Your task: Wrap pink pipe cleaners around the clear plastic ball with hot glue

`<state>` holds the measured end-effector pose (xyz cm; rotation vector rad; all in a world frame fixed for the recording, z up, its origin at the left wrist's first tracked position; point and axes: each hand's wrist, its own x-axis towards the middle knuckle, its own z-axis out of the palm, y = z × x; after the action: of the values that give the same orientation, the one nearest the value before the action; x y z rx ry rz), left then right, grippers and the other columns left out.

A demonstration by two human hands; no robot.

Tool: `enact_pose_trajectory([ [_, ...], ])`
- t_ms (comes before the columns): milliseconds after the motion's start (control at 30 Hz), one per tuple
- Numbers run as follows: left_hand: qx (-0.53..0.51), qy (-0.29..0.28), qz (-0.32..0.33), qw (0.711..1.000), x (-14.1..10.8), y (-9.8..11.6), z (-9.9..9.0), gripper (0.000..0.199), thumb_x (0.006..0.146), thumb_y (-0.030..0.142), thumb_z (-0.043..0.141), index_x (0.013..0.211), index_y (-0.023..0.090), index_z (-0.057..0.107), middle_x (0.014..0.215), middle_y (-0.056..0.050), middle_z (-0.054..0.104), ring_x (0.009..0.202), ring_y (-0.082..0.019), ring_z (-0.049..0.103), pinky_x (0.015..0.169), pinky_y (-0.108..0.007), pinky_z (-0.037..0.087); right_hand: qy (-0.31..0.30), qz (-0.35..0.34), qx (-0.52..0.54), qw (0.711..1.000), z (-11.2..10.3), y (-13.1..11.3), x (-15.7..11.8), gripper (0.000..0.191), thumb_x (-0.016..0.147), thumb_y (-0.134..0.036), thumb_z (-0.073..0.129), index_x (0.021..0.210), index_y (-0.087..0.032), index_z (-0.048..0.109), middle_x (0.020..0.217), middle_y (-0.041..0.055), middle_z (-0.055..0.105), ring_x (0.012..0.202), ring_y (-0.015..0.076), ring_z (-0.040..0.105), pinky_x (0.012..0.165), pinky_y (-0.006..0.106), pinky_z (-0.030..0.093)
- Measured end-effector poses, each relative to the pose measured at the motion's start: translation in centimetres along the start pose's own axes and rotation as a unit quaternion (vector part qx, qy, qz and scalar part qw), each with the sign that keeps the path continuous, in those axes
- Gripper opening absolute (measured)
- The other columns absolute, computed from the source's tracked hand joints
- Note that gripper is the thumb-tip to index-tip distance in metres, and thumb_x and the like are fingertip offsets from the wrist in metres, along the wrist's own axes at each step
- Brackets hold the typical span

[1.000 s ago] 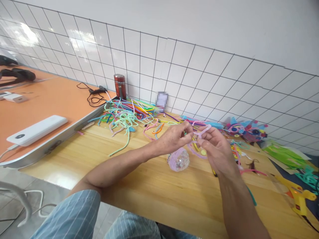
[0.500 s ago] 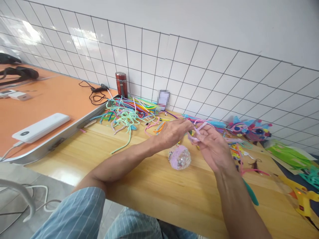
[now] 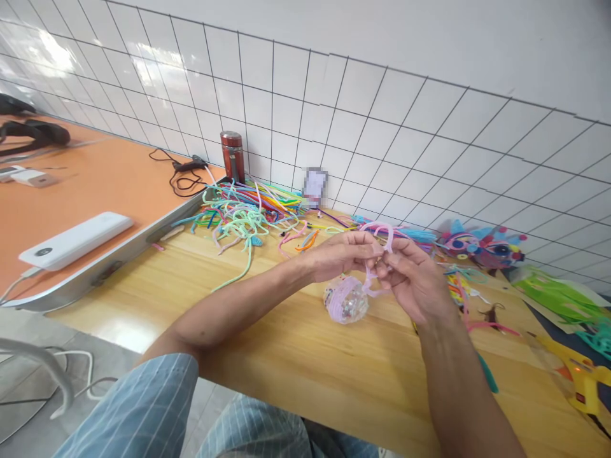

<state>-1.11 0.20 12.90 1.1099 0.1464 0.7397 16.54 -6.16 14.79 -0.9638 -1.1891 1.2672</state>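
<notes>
A fuzzy lilac pipe cleaner (image 3: pixel 390 239) is pinched between the fingertips of both hands and loops above and below them. My left hand (image 3: pixel 347 254) grips it from the left, its fingers bent. From the right, my right hand (image 3: pixel 414 275) closes thumb and fingers on the same piece. Just below my left hand, a clear round ball wrapped with lilac strands (image 3: pixel 344 300) rests on the wooden table (image 3: pixel 296 343).
Behind the hands lie a heap of coloured pipe cleaners (image 3: pixel 248 213), a red flask (image 3: pixel 232 156) and a phone (image 3: pixel 314 186). Rightward are blue-and-pink figures (image 3: pixel 499 247), green packets (image 3: pixel 554 296) and a yellow glue gun (image 3: pixel 580 375). A white power bank (image 3: pixel 76 240) lies left.
Both hands have come closer together, and their fingertips now meet at the lilac pipe cleaner. Its loop stands up above the fingers and an end hangs beside the ball.
</notes>
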Motion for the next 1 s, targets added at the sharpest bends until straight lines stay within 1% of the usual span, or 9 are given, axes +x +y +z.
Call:
enact_pose_trajectory([
  [167,0.003,0.028,0.003,1.0,0.1,-0.2,-0.1,0.042,0.077,0.047,0.093,0.081,0.015,0.065,0.068,0.001,0.069,0.063,-0.01,0.066,0.07,-0.027,0.05,-0.027,0.017,-0.046,0.998,-0.2,-0.1,0.1,0.038,0.075,-0.049,0.092,0.075,-0.022,0.065,0.07,0.0006,0.065,0.059,0.0127,0.057,0.047,0.024,0.042],
  [267,0.009,0.034,-0.013,0.999,0.3,-0.6,-0.2,0.038,0.074,0.04,0.093,0.079,0.016,0.064,0.061,0.005,0.062,0.058,-0.009,0.06,0.065,-0.026,0.047,-0.02,0.024,-0.076,0.997,-0.3,-0.3,0.2,0.045,0.074,-0.055,0.091,0.067,-0.022,0.06,0.06,-0.0025,0.055,0.055,0.0126,0.054,0.046,0.024,0.036],
  [467,0.048,0.069,0.001,0.996,0.8,-1.2,-0.5,0.027,0.074,0.033,0.088,0.079,0.016,0.067,0.058,0.005,0.06,0.053,-0.006,0.051,0.058,-0.023,0.041,-0.004,0.0,-0.104,0.995,-0.2,-0.2,1.0,0.045,0.071,-0.05,0.09,0.06,-0.023,0.056,0.053,-0.007,0.041,0.052,0.0112,0.048,0.051,0.026,0.04],
  [567,0.07,0.131,0.025,0.989,0.8,0.7,-2.4,0.025,0.072,0.025,0.088,0.073,0.015,0.065,0.054,0.007,0.055,0.049,-0.005,0.049,0.059,-0.023,0.048,0.026,-0.007,-0.092,0.995,-2.2,-0.7,1.2,0.039,0.071,-0.044,0.089,0.062,-0.024,0.058,0.054,-0.0074,0.04,0.049,0.009,0.039,0.047,0.025,0.033],
  [633,0.068,0.179,0.071,0.979,0.6,2.8,-4.1,0.03,0.073,0.022,0.087,0.069,0.017,0.058,0.052,0.011,0.047,0.047,-0.002,0.043,0.064,-0.02,0.052,0.074,-0.051,-0.07,0.993,-4.3,-1.3,1.2,0.041,0.07,-0.038,0.089,0.059,-0.025,0.052,0.053,-0.0086,0.036,0.047,0.0081,0.03,0.045,0.025,0.03],
  [700,0.061,0.216,0.118,0.967,0.4,4.5,-5.5,0.032,0.079,0.023,0.084,0.07,0.018,0.054,0.048,0.015,0.036,0.044,0.0,0.032,0.068,-0.018,0.055,0.109,-0.098,-0.047,0.988,-6.2,-1.9,1.3,0.049,0.07,-0.036,0.088,0.056,-0.025,0.043,0.051,-0.0096,0.026,0.048,0.0088,0.023,0.047,0.026,0.032],
  [767,0.052,0.249,0.145,0.956,0.3,5.2,-6.1,0.028,0.08,0.023,0.083,0.074,0.018,0.056,0.05,0.015,0.038,0.043,-0.001,0.032,0.063,-0.02,0.055,0.121,-0.12,-0.036,0.985,-7.1,-2.1,1.4,0.049,0.073,-0.036,0.088,0.059,-0.025,0.043,0.054,-0.0094,0.024,0.05,0.0098,0.023,0.051,0.028,0.038],
  [900,0.043,0.248,0.109,0.962,0.7,4.3,-5.7,0.023,0.081,0.022,0.081,0.079,0.018,0.059,0.051,0.014,0.035,0.042,-0.002,0.03,0.046,-0.016,0.037,0.131,-0.13,0.0,0.983,-7.0,-2.1,1.5,0.041,0.078,-0.038,0.088,0.067,-0.026,0.05,0.059,-0.0086,0.026,0.051,0.0106,0.026,0.055,0.032,0.042],
  [1000,0.037,0.296,0.113,0.948,0.9,4.3,-6.2,0.024,0.084,0.019,0.078,0.075,0.018,0.056,0.049,0.015,0.028,0.04,-0.001,0.021,0.041,-0.016,0.018,0.172,-0.153,-0.005,0.973,-7.6,-2.8,1.1,0.038,0.078,-0.033,0.088,0.066,-0.027,0.052,0.057,-0.008,0.024,0.05,0.0103,0.016,0.047,0.032,0.024],
])
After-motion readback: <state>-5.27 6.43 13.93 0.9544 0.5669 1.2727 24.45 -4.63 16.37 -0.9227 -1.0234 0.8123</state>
